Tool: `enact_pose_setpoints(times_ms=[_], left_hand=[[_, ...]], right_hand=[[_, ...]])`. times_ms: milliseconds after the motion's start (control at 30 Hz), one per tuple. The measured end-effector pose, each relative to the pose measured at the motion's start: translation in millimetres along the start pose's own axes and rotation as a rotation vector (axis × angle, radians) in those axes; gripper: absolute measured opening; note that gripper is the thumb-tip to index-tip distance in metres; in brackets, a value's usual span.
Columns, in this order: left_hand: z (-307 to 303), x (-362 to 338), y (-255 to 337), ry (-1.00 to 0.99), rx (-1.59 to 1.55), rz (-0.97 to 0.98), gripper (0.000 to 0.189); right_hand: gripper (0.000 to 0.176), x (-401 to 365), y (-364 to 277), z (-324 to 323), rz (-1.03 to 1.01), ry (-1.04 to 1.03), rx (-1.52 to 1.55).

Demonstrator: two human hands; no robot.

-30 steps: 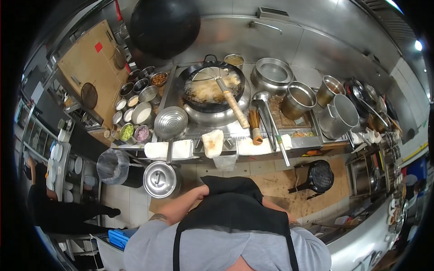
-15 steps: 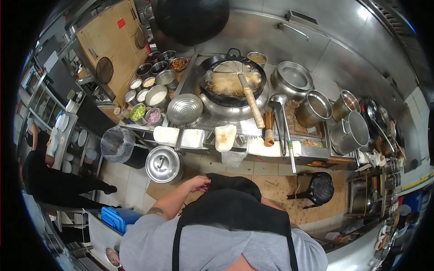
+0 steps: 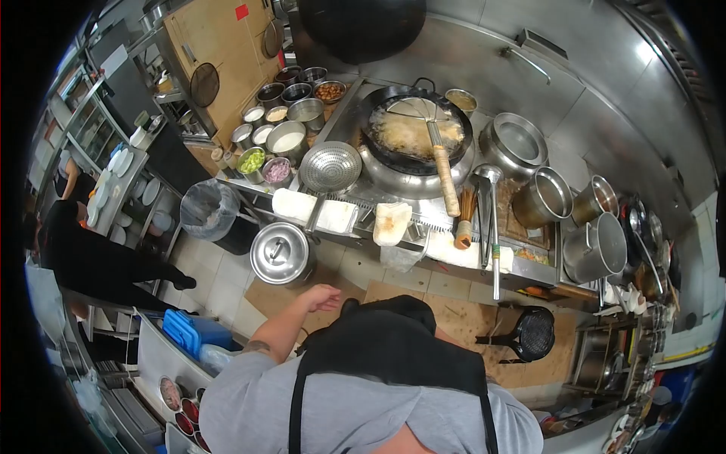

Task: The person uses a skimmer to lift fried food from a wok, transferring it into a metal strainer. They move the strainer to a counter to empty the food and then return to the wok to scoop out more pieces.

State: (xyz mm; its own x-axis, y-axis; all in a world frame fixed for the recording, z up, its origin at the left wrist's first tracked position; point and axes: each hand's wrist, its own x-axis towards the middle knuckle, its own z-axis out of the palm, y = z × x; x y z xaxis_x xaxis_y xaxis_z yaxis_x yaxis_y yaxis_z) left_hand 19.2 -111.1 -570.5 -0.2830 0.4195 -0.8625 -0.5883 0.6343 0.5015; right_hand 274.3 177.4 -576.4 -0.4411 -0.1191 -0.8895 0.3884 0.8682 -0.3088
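The left hand (image 3: 321, 297) shows at the lower middle-left of the frame, at the end of a bare forearm coming out of a grey sleeve. Its fingers are loosely spread and slightly bent, with nothing in them, and it hangs in the air over the floor tiles without touching anything. The nearest thing is the lidded pot (image 3: 281, 253), just above the hand in the picture and apart from it. The pot sits low in front of the stove counter (image 3: 344, 113), and what it stands on cannot be made out.

The right hand is hidden by the black apron (image 3: 393, 340) and the person's own body, so I cannot tell whether it is closed or spread.

At the upper middle a wok (image 3: 416, 136) holds pale, bubbling food that is too blurred to name. A skimmer (image 3: 442, 170) lies across it, wooden handle pointing down the frame. A steel strainer (image 3: 330, 166) rests left of the wok, with folded cloths (image 3: 314, 212) along the counter's front.

A big black pan (image 3: 363, 26) at the top is cut off by the frame edge. At the far right, steel pots (image 3: 543, 198) crowd together, warped by the lens. At the left edge another person (image 3: 91, 261) in black is partly lost in the dark rim.
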Motion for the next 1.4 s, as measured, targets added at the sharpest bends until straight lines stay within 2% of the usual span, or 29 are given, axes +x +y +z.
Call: enact_pose_setpoints(times_ms=[233,333,433,467,500,533,567,600,633,667,733,833,867,900,967,1067,1133,1233,1300,1400], left_hand=[[-16,-25,-35,0.11,-0.176,0.058,0.032],[-30,-40,-60,0.221,-0.218,0.022,0.034],[-47,-45,-93,0.259,-0.248,-0.042,0.036],[-47,-49,-105,0.275,-0.24,-0.075,0.036],[-48,-53,-111,0.291,-0.23,-0.103,0.036],[-46,-55,-113,0.306,-0.22,-0.129,0.036],[-41,-59,-115,0.315,-0.236,-0.106,0.036],[-37,-61,-122,0.322,-0.248,-0.088,0.035],[-34,-63,-128,0.328,-0.261,-0.069,0.035],[-34,-61,-127,0.314,-0.221,-0.104,0.033],[-41,-47,-122,0.288,-0.136,-0.156,0.031],[-57,-28,-96,0.267,-0.095,-0.116,0.029],[-61,-26,-83,0.271,-0.092,-0.056,0.03],[-64,-21,-72,0.282,-0.104,-0.013,0.03],[-66,-15,-51,0.3,-0.132,0.062,0.031],[-77,-13,-34,0.242,-0.163,0.09,0.034],[-92,-6,-33,0.245,-0.2,0.072,0.036],[-127,24,-82,0.189,-0.282,-0.037,0.038],[-148,33,-108,0.194,-0.272,-0.109,0.038],[-166,32,-119,0.255,-0.166,-0.18,0.037]], right_hand=[[0.034,-6,20,-2,0.009,-0.022,-0.071],[0.034,-18,41,-3,0.039,-0.028,-0.119],[0.034,-35,93,-17,0.204,-0.04,-0.283],[0.034,-43,116,-25,0.345,0.179,-0.253],[0.034,-63,121,-64,0.382,0.13,-0.19],[0.036,-71,128,-107,0.307,0.31,-0.193],[0.036,-47,160,-128,0.212,0.662,-0.172],[0.037,-119,97,-172,0.224,0.89,0.056],[0.033,-110,91,-205,0.163,1.206,0.068],[0.033,-110,82,-237,-0.007,1.408,0.157],[0.05,-107,58,-281,-0.046,1.548,0.252],[0.079,-96,20,-313,0.134,1.493,0.339],[0.106,-86,17,-319,0.144,1.417,0.35],[0.107,-76,17,-321,0.162,1.394,0.324],[0.1,-79,7,-330,0.273,1.273,0.314],[0.087,-79,11,-338,0.25,1.344,0.271],[0.076,-96,16,-339,0.146,1.465,0.387],[0.063,-123,32,-333,0.105,1.612,0.396],[0.062,-149,25,-343,0.187,1.552,0.428],[0.067,-140,32,-352,0.221,1.482,0.511]])
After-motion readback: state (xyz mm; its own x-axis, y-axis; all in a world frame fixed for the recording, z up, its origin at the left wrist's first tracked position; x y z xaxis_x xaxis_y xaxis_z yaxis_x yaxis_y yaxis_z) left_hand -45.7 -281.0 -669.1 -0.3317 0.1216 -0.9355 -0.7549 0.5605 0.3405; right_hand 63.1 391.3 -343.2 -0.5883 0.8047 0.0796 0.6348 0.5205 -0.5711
